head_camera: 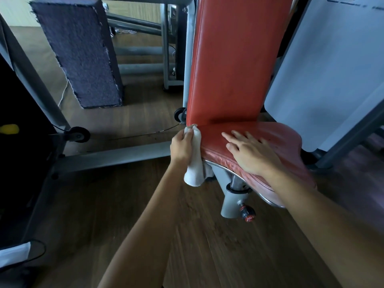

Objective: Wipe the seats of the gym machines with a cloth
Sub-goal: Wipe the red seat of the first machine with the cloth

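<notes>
A red padded seat [276, 134] with an upright red backrest [232, 59] stands at centre right. My left hand [181, 147] grips a white cloth [195, 161] and holds it against the seat's left edge, near the corner where seat and backrest meet. The cloth's lower end hangs below the seat rim. My right hand [252, 151] lies flat on the seat top with its fingers spread and straight.
A grey seat post with a red adjustment knob [248, 215] sits under the seat. A grey machine frame [116, 156] runs across the wooden floor at left. A dark fabric-covered pad [81, 55] stands behind. A white panel [332, 69] rises at right.
</notes>
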The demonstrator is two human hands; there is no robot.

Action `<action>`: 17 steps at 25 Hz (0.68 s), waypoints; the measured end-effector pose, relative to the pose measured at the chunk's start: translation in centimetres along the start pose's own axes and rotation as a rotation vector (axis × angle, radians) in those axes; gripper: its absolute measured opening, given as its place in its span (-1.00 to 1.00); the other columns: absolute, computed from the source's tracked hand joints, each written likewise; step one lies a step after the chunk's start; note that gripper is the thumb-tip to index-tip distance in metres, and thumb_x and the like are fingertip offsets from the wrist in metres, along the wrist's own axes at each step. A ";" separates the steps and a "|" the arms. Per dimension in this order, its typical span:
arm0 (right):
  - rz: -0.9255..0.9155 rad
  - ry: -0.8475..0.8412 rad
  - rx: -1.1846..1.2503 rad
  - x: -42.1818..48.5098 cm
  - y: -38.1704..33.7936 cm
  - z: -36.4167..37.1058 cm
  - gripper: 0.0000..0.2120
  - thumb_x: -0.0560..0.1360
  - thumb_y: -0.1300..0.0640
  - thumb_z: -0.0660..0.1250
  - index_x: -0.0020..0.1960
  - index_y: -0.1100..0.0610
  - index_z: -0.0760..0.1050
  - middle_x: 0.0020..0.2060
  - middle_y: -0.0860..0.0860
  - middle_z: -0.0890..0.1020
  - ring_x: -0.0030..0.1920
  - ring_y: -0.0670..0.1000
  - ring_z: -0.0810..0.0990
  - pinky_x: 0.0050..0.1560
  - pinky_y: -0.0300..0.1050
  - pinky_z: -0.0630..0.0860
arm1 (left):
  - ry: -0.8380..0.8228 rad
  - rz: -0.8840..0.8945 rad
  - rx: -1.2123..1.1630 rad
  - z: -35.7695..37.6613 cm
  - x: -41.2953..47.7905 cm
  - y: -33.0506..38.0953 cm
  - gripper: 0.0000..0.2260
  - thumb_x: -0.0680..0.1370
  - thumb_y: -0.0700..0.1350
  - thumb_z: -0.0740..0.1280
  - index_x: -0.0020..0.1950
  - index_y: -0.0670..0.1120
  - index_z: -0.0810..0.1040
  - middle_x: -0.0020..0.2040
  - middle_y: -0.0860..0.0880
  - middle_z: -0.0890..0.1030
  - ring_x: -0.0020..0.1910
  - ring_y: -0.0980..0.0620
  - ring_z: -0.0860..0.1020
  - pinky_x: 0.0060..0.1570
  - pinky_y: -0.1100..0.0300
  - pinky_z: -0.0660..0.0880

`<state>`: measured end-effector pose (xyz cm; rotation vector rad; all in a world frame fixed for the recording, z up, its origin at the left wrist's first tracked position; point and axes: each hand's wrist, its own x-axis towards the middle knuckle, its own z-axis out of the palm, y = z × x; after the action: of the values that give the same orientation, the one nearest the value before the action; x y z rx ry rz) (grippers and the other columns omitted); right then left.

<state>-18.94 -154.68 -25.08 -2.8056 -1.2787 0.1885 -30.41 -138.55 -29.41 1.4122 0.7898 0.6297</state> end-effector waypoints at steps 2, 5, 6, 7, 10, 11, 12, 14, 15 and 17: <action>-0.001 -0.001 -0.008 0.1 0.0 0.1 -0.53 0.69 -0.16 -0.13 0.59 -0.30 -0.02 0.62 -0.16 0.08 0.61 0.08 0.07 0.52 0.26 0.04 | 0.024 0.050 -0.039 0.1 -2.9 -1.2 -0.73 0.66 0.03 0.22 0.29 0.07 0.61 0.10 0.09 0.68 0.13 0.18 0.61 0.18 0.16 0.55; -0.004 0.006 -0.017 0.3 0.2 0.1 -0.53 0.69 -0.16 -0.14 0.60 -0.30 -0.03 0.62 -0.15 0.09 0.61 0.08 0.07 0.52 0.27 0.05 | 0.038 0.112 -0.023 1.1 -4.7 -1.6 -0.73 0.66 0.00 0.23 0.34 0.05 0.55 0.14 0.09 0.66 0.14 0.19 0.59 0.15 0.23 0.51; -0.004 0.006 -0.014 0.3 0.2 0.1 -0.53 0.70 -0.16 -0.13 0.60 -0.29 -0.03 0.62 -0.15 0.09 0.61 0.09 0.07 0.52 0.27 0.05 | 0.062 0.109 0.010 1.4 -3.6 -1.2 -0.73 0.67 -0.01 0.22 0.34 0.04 0.55 0.14 0.09 0.65 0.14 0.17 0.59 0.16 0.21 0.51; -0.002 0.005 -0.010 0.3 0.2 0.1 -0.53 0.70 -0.16 -0.13 0.60 -0.29 -0.03 0.62 -0.15 0.09 0.61 0.09 0.07 0.52 0.27 0.05 | 0.066 0.093 0.046 1.5 -2.1 -0.6 -0.72 0.66 -0.01 0.21 0.32 0.04 0.57 0.14 0.09 0.65 0.15 0.14 0.58 0.18 0.19 0.50; -0.003 0.011 -0.014 0.0 0.1 0.1 -0.54 0.70 -0.15 -0.13 0.60 -0.29 -0.02 0.62 -0.14 0.08 0.61 0.09 0.06 0.52 0.27 0.03 | 0.043 0.037 0.065 0.9 1.0 1.1 -0.73 0.64 0.02 0.20 0.17 0.06 0.68 0.08 0.11 0.68 0.13 0.11 0.61 0.23 0.14 0.52; -0.004 0.006 -0.006 0.1 0.1 0.1 -0.54 0.70 -0.15 -0.13 0.60 -0.29 -0.02 0.62 -0.14 0.08 0.61 0.09 0.06 0.52 0.27 0.03 | 0.043 0.024 0.057 0.9 0.9 1.2 -0.74 0.64 0.04 0.20 0.11 0.07 0.69 0.02 0.12 0.69 0.09 0.12 0.61 0.18 0.16 0.54; -0.003 0.000 -0.004 0.1 0.1 0.1 -0.54 0.70 -0.15 -0.13 0.60 -0.29 -0.02 0.62 -0.14 0.08 0.61 0.09 0.06 0.52 0.26 0.02 | 0.059 0.023 0.052 0.9 0.0 0.9 -0.76 0.65 0.04 0.21 0.06 0.07 0.67 -0.04 0.14 0.67 0.04 0.13 0.61 0.09 0.25 0.55; 0.002 -0.008 -0.012 0.1 0.1 0.1 -0.53 0.70 -0.16 -0.13 0.60 -0.29 -0.03 0.62 -0.14 0.07 0.61 0.09 0.05 0.52 0.26 0.01 | 0.092 0.054 0.034 1.2 -3.4 -0.2 -0.86 0.66 0.00 0.23 0.06 0.11 0.58 -0.09 0.19 0.63 -0.04 0.20 0.58 -0.14 0.46 0.47; 0.003 -0.012 -0.013 0.2 0.1 0.0 -0.53 0.70 -0.16 -0.13 0.60 -0.29 -0.03 0.62 -0.15 0.06 0.61 0.09 0.05 0.52 0.27 0.01 | 0.098 0.076 0.028 1.5 -5.1 -0.4 -0.87 0.65 -0.01 0.24 0.14 0.11 0.57 -0.06 0.19 0.62 -0.03 0.23 0.57 -0.17 0.47 0.45; 0.000 -0.003 -0.017 0.2 0.1 0.0 -0.53 0.70 -0.16 -0.13 0.60 -0.29 -0.03 0.62 -0.14 0.07 0.61 0.09 0.06 0.52 0.27 0.02 | 0.128 0.112 0.018 1.8 -5.3 -0.5 -0.80 0.65 -0.01 0.25 0.24 0.07 0.56 0.00 0.15 0.62 0.01 0.22 0.58 -0.11 0.39 0.46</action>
<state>-18.71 -154.61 -25.09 -2.8205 -1.2864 0.1834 -32.18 -143.88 -29.35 1.4504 0.8233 0.8077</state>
